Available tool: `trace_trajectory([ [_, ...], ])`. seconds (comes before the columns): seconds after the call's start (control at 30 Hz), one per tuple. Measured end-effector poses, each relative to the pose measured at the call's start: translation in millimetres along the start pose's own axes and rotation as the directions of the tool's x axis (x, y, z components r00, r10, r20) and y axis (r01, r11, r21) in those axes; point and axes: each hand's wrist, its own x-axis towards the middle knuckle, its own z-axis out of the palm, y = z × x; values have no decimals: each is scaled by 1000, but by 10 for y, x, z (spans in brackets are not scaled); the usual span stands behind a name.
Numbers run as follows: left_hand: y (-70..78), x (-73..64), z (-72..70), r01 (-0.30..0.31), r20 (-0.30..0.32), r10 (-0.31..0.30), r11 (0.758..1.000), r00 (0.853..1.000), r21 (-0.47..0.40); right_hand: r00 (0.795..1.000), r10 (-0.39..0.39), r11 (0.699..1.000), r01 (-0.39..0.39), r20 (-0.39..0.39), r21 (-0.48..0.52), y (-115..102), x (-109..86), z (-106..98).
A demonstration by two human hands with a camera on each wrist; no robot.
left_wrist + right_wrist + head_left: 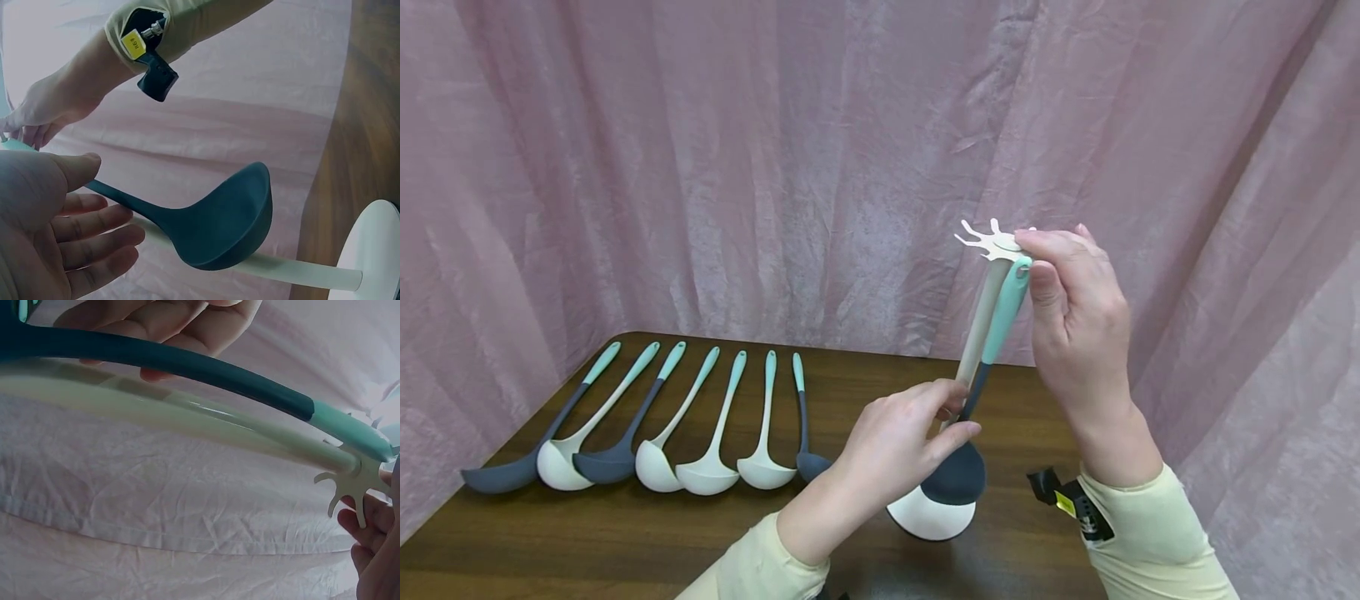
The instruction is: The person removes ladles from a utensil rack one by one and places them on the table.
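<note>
A white stand with a hooked top (1000, 243) and a round base (931, 515) is upright on the table. A ladle with a dark blue bowl (957, 475) and turquoise handle (1006, 312) hangs down along its pole (206, 422), handle end up at the hooks. My right hand (1082, 312) has thumb and index finger around the handle's end, the index touching the stand's top. Low beside the pole, my left hand (910, 429) has relaxed fingers (94, 247) near the ladle's dark shaft; contact cannot be made out.
Several ladles lie in a row on the left of the brown wooden table (662, 542), some with white bowls (767, 471), others dark blue (606, 465). All handles point toward the back. A pink curtain (850, 167) hangs behind the table.
</note>
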Motion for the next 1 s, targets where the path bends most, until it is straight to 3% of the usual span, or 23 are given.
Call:
trace_trajectory([
  [0.5,-15,11,-73,25,-17,-25,1000,1000,9,1000,-14,977,14,1,-212,-192,30,30],
  [0.8,-33,21,-92,31,-29,-31,1000,999,6,1000,15,952,-21,-22,-306,-252,35,37],
  [0.9,-37,28,-104,24,-44,-23,1000,999,16,1000,17,960,-21,-20,-281,-228,47,26],
  [1.0,-36,34,-121,23,-51,-22,1000,998,16,1000,3,986,-6,-20,-168,-172,67,13],
])
